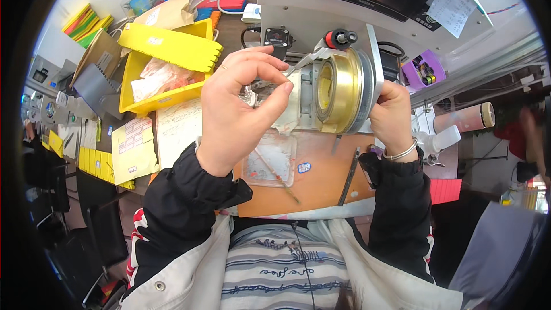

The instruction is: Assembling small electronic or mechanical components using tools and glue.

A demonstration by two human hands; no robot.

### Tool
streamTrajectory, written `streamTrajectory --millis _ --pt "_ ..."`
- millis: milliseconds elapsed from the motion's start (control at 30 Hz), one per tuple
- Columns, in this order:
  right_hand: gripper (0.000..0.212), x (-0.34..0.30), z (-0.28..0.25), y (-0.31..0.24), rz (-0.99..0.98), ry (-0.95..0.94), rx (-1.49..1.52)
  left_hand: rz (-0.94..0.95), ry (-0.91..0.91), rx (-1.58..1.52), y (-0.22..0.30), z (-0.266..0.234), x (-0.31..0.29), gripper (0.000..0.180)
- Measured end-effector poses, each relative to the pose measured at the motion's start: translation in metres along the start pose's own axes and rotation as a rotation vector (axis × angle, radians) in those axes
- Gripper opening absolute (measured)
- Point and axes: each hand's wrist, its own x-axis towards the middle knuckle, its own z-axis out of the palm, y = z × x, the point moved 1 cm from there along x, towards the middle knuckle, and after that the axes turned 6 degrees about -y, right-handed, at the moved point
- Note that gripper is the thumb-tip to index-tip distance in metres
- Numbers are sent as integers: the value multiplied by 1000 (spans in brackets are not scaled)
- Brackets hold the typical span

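Note:
My left hand (244, 106) is raised in front of a bench machine (290, 8), its thumb and index fingertips brought together in a pinch. Whatever lies between those tips is too fine to make out. Just right of them, a gold-coloured spool (338, 93) is mounted on the machine against a grey disc (363, 92) and an upright metal plate (376, 63). A black and red knob (341, 39) sits above the spool. My right hand (391, 116) is at the far side of the plate with its fingers curled; the plate hides the fingertips and anything in them.
Below the spool, a clear shallow tray (268, 167) with a thin stick (276, 177) and a slim black tool (349, 177) lie on the orange board (321, 189). A yellow bin (129, 89) stands left, a purple basket (436, 60) and pink bottle (464, 118) right.

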Motion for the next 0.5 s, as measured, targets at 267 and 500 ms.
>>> streamTrajectory --millis 267,500 --pt "10 -9 -13 -10 15 77 -196 -64 54 -77 -4 -9 -10 6" --pt "9 -18 -21 -9 61 132 -229 -106 86 -133 -11 -13 -14 8"
